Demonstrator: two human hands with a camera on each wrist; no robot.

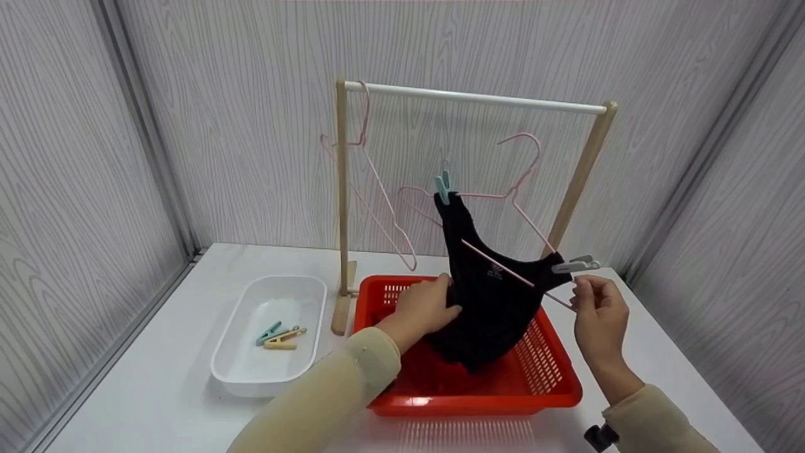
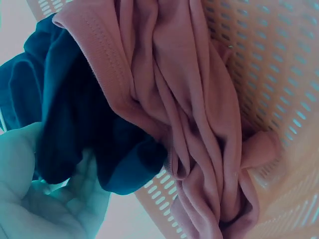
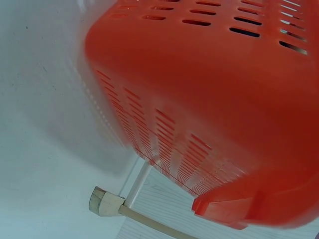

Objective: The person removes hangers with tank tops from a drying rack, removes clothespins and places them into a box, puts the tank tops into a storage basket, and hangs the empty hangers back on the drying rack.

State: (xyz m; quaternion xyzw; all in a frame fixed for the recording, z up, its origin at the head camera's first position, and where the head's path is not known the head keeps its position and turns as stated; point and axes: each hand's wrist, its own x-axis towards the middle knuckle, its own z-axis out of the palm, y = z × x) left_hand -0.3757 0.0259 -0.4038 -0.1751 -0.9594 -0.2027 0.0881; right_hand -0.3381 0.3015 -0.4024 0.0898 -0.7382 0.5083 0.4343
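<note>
Apparently for steadiness, we grip the black garment [image 1: 497, 314] with our left hand [image 1: 424, 308] and pinch the pink hanger [image 1: 503, 265] with our right hand [image 1: 602, 314], the garment hanging between them and a grey clip [image 1: 573, 266] just above the right seemingly securing it

The left hand [image 1: 426, 305] stretches forward with its back turned up, thumb and fingers curled in a grip, the cream left sleeve [image 1: 314, 396] slanting away behind it, down and to its left. To the right of that hand and well apart, the right hand [image 1: 602, 321] stands raised, thumb and forefinger pinched together, the cream right sleeve [image 1: 654, 420] below it.
</note>
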